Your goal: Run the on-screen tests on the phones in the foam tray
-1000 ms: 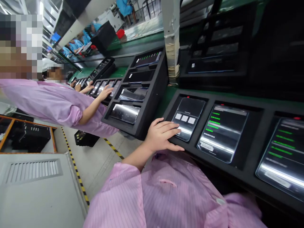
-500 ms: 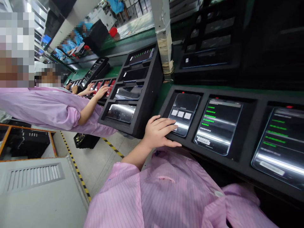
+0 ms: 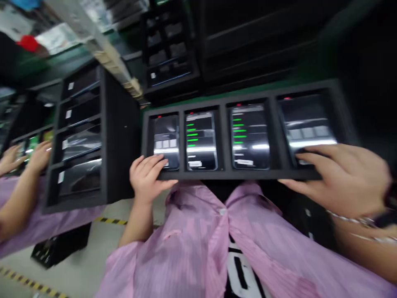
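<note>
A long black foam tray (image 3: 224, 174) lies across in front of me, with several lit smartphones in separate compartments. My left hand (image 3: 149, 176) rests on the leftmost phone (image 3: 166, 133), fingers extended over its lower end and thumb along the tray's front edge. On the rightmost phone (image 3: 306, 111) lie the fingertips of my right hand (image 3: 344, 178), slightly blurred, its thumb also at the front edge. Both hands have their fingers apart and hold nothing. Between them, a left-middle phone (image 3: 201, 138) and a right-middle phone (image 3: 250, 136) display green lines of text.
A deep black stack of trays (image 3: 119, 132) with phones stands at the left. Beyond it are a co-worker's hands (image 3: 39, 159). A taped post (image 3: 108, 62) rises behind, beside another dark phone tray (image 3: 169, 80). Another black box (image 3: 62, 244) sits on the floor.
The view has swung to the right, bringing the tray's right end and my right hand into sight. My left hand stays on the leftmost phone.
</note>
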Demonstrator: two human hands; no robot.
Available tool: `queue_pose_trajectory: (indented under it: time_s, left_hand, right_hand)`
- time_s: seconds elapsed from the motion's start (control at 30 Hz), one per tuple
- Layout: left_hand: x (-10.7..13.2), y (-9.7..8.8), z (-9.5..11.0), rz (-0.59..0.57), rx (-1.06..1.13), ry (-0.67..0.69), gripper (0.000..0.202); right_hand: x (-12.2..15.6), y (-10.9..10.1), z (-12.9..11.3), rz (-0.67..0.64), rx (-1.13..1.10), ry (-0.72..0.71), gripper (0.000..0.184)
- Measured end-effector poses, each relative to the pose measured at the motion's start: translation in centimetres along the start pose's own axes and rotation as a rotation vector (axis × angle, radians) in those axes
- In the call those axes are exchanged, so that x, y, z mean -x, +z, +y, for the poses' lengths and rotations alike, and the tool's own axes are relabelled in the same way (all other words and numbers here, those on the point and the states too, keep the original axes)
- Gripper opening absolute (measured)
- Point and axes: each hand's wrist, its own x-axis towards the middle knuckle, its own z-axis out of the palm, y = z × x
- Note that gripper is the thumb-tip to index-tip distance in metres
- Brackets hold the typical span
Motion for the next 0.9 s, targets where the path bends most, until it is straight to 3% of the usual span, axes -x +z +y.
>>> queue_pose_trajectory:
  time_s: [0.1,0.4,0.63,0.77,0.9]
  left_hand:
    - [-0.4,0.4,-0.7,0.040,0.010,0.043,0.060]
    - [-0.4,0.8,-0.8,0.034,0.014,0.016,0.062]
    - [-0.3,0.6,-0.7,0.031,0.028,0.017,0.058]
    - [-1.4,-1.0,0.1,-0.086,0.077,-0.107,0.069]
    - [-3.3,-1.5,0.9,-0.113,0.039,-0.229,0.075]
  right_hand:
    - [-1.1,-0.1,-0.2,0.022,0.070,-0.111,0.051]
    - [-1.2,-0.2,-0.5,0.030,0.057,-0.062,0.046]
    - [-1.5,-0.7,-0.4,0.011,0.054,-0.086,0.052]
    - [-2.2,-2.1,-0.2,-0.066,-0.136,-0.054,0.045]
    - [-2.6,-1.4,0.6,0.035,-0.112,0.023,0.041]
